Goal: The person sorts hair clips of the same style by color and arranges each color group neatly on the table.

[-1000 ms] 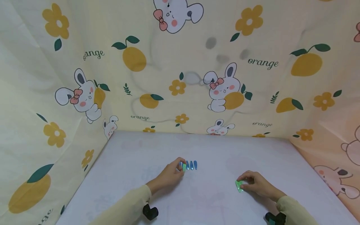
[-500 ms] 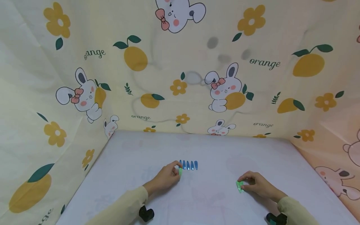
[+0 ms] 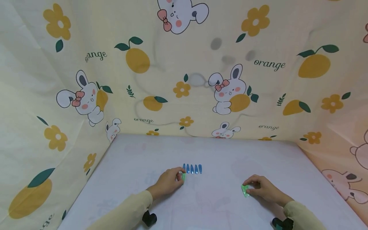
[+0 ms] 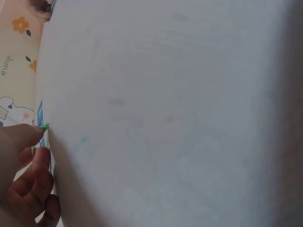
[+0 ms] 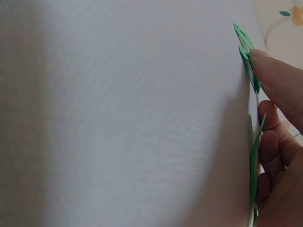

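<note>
Here, left grip [image 3: 169, 180] pinches a green piece [image 3: 183, 176] near blue clips [image 3: 192, 169]; green clips [image 3: 245, 190] lie pinched in right grip [image 3: 263, 188].

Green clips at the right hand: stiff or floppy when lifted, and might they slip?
The green clips look thin yet keep a firm, curved outline in the right wrist view, so they are probably fairly stiff. Their slim build suggests little weight. Their shiny look hints at a smooth surface, so they could slip from the right hand.
</note>
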`<control>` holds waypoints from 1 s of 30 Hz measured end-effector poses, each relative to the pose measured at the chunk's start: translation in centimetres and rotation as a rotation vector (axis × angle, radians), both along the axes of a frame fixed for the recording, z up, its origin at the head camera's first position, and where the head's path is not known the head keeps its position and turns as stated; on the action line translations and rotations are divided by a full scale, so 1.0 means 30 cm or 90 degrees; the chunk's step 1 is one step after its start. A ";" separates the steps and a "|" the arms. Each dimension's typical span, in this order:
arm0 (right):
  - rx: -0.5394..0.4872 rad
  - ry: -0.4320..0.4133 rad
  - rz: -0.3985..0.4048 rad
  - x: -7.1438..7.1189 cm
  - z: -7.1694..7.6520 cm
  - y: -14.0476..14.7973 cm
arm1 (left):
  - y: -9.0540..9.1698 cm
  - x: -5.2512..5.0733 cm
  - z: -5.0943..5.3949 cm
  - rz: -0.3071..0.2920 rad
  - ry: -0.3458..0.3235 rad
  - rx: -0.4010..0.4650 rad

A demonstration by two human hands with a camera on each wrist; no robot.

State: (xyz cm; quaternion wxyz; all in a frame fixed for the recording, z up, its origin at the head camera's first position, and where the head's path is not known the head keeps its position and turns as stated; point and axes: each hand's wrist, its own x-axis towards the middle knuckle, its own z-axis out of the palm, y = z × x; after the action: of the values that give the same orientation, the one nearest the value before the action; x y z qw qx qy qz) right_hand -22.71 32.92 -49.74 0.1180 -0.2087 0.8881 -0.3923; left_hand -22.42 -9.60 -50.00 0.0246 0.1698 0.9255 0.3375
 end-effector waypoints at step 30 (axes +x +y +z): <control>0.000 0.008 0.009 -0.006 -0.005 0.009 | -0.003 -0.006 -0.014 0.004 0.018 0.016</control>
State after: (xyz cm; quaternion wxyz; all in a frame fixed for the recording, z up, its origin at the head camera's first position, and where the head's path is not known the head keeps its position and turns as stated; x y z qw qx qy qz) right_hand -22.89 33.19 -49.90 0.1151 -0.2176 0.8871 -0.3904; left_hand -22.59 -9.70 -50.41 0.0084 0.1720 0.9219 0.3471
